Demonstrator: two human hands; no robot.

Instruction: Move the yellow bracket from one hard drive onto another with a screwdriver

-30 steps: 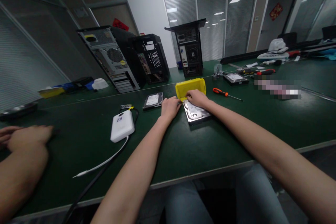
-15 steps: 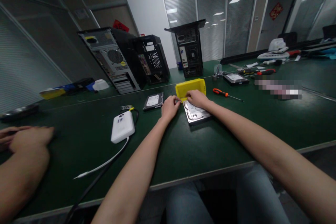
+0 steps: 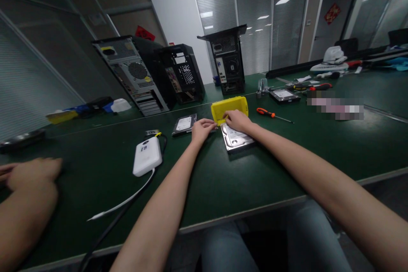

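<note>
A silver hard drive lies on the green table, its near end towards me. My right hand rests over its far part, fingers bent around the far left edge, hiding much of the label. Just left of the drive is my left hand, thumb and fingers drawn together by that same corner. Whatever is between those fingertips is too small to make out. Right behind both hands a yellow plastic case stands with its wall upright. Another hard drive lies flat beyond my left hand.
An orange-handled screwdriver lies to the right, with a third hard drive behind it. On the left are a white cabled device and another person's arm. Computer cases stand at the back.
My left hand has shifted slightly left and its fingers have stretched out more towards the drive's corner. My right hand stays on the hard drive. The view has moved a little.
</note>
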